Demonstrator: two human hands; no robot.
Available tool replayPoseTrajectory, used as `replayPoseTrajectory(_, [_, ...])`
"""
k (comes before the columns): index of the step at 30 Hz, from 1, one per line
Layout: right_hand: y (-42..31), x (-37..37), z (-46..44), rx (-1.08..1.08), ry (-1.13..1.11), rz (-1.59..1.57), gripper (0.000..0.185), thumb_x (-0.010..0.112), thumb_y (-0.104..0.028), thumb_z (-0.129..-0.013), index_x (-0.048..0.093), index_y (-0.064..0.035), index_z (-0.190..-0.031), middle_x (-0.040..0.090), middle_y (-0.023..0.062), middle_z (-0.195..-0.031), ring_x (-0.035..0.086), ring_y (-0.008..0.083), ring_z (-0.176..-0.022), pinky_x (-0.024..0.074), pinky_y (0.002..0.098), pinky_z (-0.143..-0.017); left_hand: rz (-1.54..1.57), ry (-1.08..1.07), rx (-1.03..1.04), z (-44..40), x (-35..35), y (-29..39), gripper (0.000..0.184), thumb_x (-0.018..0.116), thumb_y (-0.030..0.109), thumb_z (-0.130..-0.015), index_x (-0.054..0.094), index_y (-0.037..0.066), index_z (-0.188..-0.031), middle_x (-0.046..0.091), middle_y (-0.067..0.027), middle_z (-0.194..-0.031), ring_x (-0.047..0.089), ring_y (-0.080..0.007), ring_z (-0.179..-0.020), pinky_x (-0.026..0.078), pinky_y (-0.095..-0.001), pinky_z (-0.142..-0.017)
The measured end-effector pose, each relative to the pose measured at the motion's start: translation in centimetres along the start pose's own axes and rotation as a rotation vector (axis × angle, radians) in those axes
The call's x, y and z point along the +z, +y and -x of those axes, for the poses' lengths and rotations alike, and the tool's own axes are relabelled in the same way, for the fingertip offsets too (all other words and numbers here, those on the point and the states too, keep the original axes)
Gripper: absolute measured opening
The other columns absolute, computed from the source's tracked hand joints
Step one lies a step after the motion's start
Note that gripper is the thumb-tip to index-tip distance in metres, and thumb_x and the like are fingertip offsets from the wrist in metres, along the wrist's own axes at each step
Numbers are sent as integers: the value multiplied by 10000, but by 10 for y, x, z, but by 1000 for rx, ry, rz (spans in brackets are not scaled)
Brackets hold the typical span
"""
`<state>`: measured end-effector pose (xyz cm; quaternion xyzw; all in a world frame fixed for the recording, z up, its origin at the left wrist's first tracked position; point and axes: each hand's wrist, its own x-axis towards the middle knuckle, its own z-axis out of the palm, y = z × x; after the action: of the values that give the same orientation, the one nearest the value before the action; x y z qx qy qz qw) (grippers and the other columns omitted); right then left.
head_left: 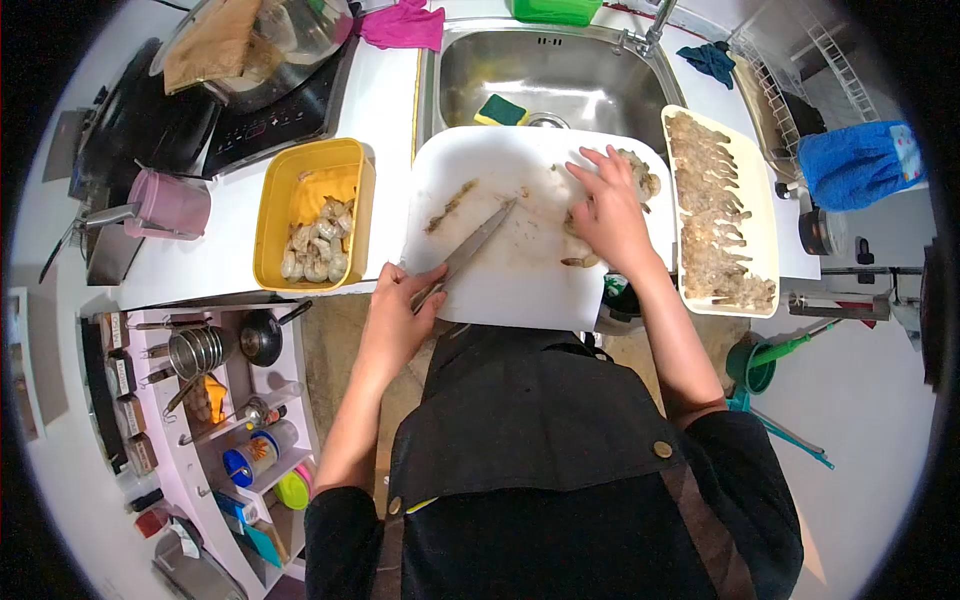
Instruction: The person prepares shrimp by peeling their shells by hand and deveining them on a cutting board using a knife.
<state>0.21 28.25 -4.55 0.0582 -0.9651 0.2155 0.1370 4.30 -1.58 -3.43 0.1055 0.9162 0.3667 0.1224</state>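
My left hand [400, 310] is closed round the handle of a knife [480, 240], whose blade lies slanted over the white cutting board [480, 300], tip toward the middle. My right hand [610, 215] rests at the board's right side, fingers stretched and apart. Partly under its palm and thumb is a shrimp [577, 250], its dark tail toward me; whether the thumb presses on it I cannot tell. More shrimp [640, 178] lie just beyond that hand, partly hidden by it. A brown strip of scraps [450, 206] and small smears mark the board's left half.
A yellow container [265, 215] with shrimp stands left of the board. At right, a cream tray [772, 240] holds rows of flattened shrimp. Behind the board is a steel sink [600, 75] with a sponge [501, 111]. An induction cooker [270, 130] sits at far left.
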Motion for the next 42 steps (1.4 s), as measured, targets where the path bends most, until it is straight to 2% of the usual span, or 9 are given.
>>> replayPoseTrajectory(6, [7, 0, 2, -2, 20, 48, 391, 622, -183, -848, 633, -55, -1218, 445, 164, -1405, 255, 431, -1394, 162, 529, -1170, -54, -36, 153, 9, 22, 20, 377, 686, 108, -827, 671, 168, -1199, 443, -136, -907, 513, -287, -789, 463, -359, -730])
replayPoseTrajectory(11, [11, 4, 3, -10, -9, 157, 454, 505, -374, -957, 610, -46, -1253, 380, 164, -1463, 172, 448, -1421, 105, 567, -1158, -105, 86, 66, -5, 21, 8, 358, 633, 84, -841, 663, 157, -1190, 485, -170, -958, 586, -349, -815, 505, -418, -751])
replayPoseTrajectory(15, [12, 12, 0, -26, -83, 326, 579, 409, -469, -983, 558, -8, -1299, 312, 149, -1518, 101, 422, -1449, 66, 580, -1158, -79, 159, -23, -11, 4, -6, 354, 642, 86, -834, 677, 130, -1183, 497, -161, -880, 550, -306, -759, 483, -389, -742])
replayPoseTrajectory(17, [13, 20, -2, -37, -146, 404, 610, 389, -486, -984, 529, 0, -1325, 293, 139, -1532, 82, 407, -1456, 60, 582, -1158, -69, 57, 93, -2, 8, 0, 357, 655, 75, -823, 683, 125, -1176, 478, -143, -851, 544, -295, -767, 475, -380, -749])
replayPoseTrajectory(20, [16, 36, -2, -93, -137, 474, 625, 368, -499, -986, 514, -4, -1339, 275, 125, -1543, 66, 387, -1464, 51, 583, -1160, -8, -46, 81, 8, 19, 13, 354, 677, 99, -824, 684, 130, -1176, 468, -143, -864, 533, -296, -777, 467, -381, -744])
replayPoseTrajectory(28, [-26, 46, -13, -234, -211, 318, 615, 402, -497, -971, 489, -34, -1366, 274, 116, -1545, 121, 404, -1450, 67, 597, -1153, -81, 152, -40, 2, -11, -5, 358, 645, 90, -831, 675, 112, -1186, 477, -152, -901, 563, -320, -778, 486, -391, -757])
replayPoseTrajectory(31, [-50, 39, -16, -257, -116, 260, 573, 422, -455, -977, 437, -85, -1414, 235, 92, -1568, 93, 413, -1454, 41, 606, -1150, -104, 191, -36, 7, -12, 5, 359, 627, 87, -833, 668, 109, -1189, 481, -152, -946, 589, -344, -800, 496, -419, -755])
replayPoseTrajectory(37, [-94, 40, -8, -618, -258, 14, 565, 464, -505, -943, 423, -225, -1433, 221, 37, -1579, 76, 383, -1466, 10, 604, -1157, -61, 262, -15, 8, -13, 17, 360, 625, 74, -824, 660, 101, -1181, 484, -153, -999, 618, -374, -830, 503, -447, -753])
replayPoseTrajectory(42, [-79, 54, -26, -554, -215, 181, 549, 438, -510, -954, 456, -207, -1412, 227, 34, -1576, 72, 358, -1471, 28, 613, -1152, -121, 294, -12, 20, -29, 16, 361, 651, 33, -805, 668, 83, -1162, 502, -153, -965, 599, -348, -829, 495, -410, -754])
